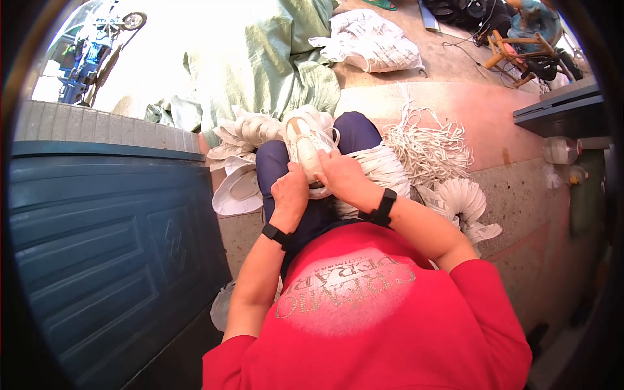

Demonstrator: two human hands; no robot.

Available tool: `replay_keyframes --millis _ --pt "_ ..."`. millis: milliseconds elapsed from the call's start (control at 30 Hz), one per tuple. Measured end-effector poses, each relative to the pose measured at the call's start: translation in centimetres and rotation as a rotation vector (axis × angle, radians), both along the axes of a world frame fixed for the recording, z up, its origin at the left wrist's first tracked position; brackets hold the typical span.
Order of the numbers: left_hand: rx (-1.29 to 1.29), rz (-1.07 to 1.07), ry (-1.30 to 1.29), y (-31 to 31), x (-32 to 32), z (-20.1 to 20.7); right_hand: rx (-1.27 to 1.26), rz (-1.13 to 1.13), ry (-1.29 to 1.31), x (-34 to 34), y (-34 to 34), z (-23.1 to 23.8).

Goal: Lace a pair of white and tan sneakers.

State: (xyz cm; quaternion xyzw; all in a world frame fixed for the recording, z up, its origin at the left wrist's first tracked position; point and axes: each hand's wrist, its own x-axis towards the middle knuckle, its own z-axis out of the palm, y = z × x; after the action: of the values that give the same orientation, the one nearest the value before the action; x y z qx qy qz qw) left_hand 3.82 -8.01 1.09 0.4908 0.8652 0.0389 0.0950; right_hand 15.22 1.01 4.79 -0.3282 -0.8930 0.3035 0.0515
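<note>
A whitish shoe upper point(300, 140) with a beige tongue rests across my lap, between my knees. My left hand point(290, 190) has its fingers pinched at the shoe's near left edge. On the other side my right hand point(346, 177) grips the near right part, its fingers bent over the top. White lace loops at the shoe's right side. Whether either hand also holds a lace end is hidden. Right of my lap lies a tangled heap of white laces point(429, 146). A bundle of white shoe uppers point(383, 168) leans by my right thigh.
More stacked uppers sit at left point(253, 130) and right point(465, 200). A blue panelled door point(110, 260) stands close on my left. Ahead are a green tarp point(260, 62) and a stuffed white sack point(374, 42). A person is by a wooden stool point(517, 49); plastic bottles point(560, 151) stand at right.
</note>
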Motion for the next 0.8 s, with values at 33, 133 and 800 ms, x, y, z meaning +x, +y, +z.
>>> replay_keyframes --millis 33,133,800 --pt "0.016 -0.003 -0.011 -0.1 -0.2 -0.1 -0.023 0.002 -0.126 -0.6 0.2 -0.7" --pt "0.074 -0.031 -0.022 -0.1 0.1 0.4 -0.018 -0.047 0.022 0.1 0.9 -3.5" --pt "0.275 -0.030 -0.140 0.1 -0.4 -2.8 -0.226 -0.215 0.152 0.4 0.0 -5.9"
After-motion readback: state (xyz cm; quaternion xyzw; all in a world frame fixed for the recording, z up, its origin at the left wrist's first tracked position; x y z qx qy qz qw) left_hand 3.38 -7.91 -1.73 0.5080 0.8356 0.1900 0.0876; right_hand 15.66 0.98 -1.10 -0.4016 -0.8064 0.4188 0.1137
